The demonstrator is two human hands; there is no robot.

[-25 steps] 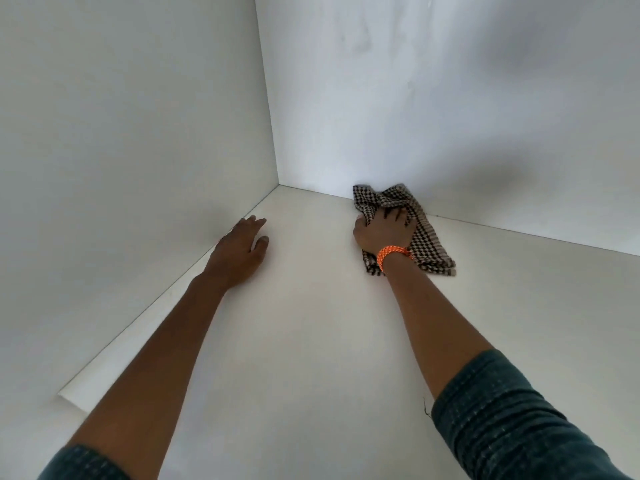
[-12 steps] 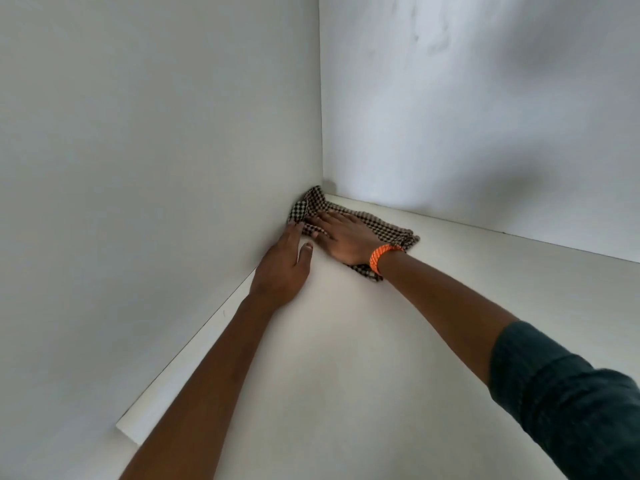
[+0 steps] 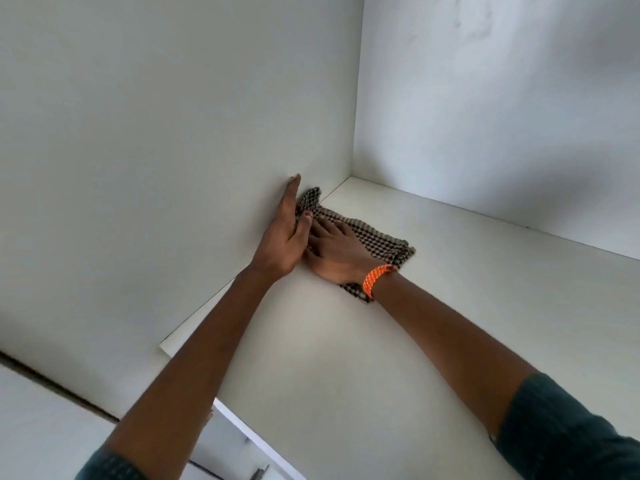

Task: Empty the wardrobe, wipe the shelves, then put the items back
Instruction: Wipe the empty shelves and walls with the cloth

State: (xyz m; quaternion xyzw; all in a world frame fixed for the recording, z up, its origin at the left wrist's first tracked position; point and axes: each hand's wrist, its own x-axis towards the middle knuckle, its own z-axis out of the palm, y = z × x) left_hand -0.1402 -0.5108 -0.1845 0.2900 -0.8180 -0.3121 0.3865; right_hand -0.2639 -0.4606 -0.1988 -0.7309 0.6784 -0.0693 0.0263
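Observation:
A black-and-white checked cloth lies on the white wardrobe shelf, pushed against the left side wall near the back corner. My right hand, with an orange band at the wrist, presses flat on the cloth with straight fingers. My left hand lies flat against the left wall, fingers straight and pointing up toward the corner, its thumb touching the cloth's edge. The left hand hides part of my right hand's fingers.
The back wall of the white compartment meets the left wall at a corner just beyond the cloth. The shelf's front edge runs at the bottom, with a lower part of the wardrobe below it.
My right hand slid the cloth left from the back middle of the shelf to the left wall. My left hand lifted off the shelf onto the wall. The view shifted right.

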